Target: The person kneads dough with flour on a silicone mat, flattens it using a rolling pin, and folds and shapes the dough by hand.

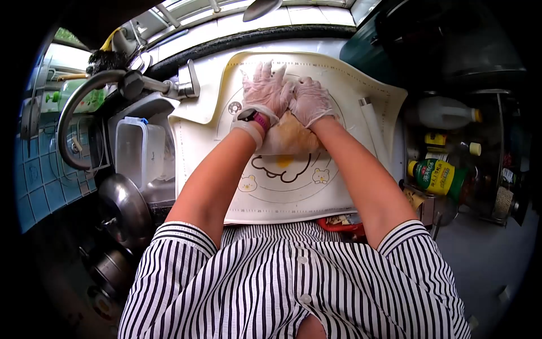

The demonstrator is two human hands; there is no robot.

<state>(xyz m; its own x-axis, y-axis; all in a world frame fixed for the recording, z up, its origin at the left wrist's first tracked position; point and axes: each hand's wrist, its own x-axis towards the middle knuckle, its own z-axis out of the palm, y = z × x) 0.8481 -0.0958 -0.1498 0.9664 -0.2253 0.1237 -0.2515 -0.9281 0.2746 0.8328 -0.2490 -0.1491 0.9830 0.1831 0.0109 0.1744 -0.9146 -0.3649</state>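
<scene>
A pale tan lump of dough point(291, 135) lies on a cream baking mat point(271, 199) printed with a bear and measuring marks. My left hand point(265, 93), in a thin clear glove, rests at the dough's far left side with its fingers spread and stretched out. Beside it, my right hand point(311, 101), gloved too, has its fingers curled down over the dough's far end. The two hands touch at the thumbs. Both palms hide the far part of the dough. A white rolling pin point(374, 130) lies along the mat's right side.
To the left stand a curved faucet point(70, 130), a clear plastic container point(140, 150) and metal pots point(121, 212). On the right are a large jug point(449, 113) and a green-and-yellow labelled bottle point(437, 176). A window ledge point(307, 15) runs behind the mat.
</scene>
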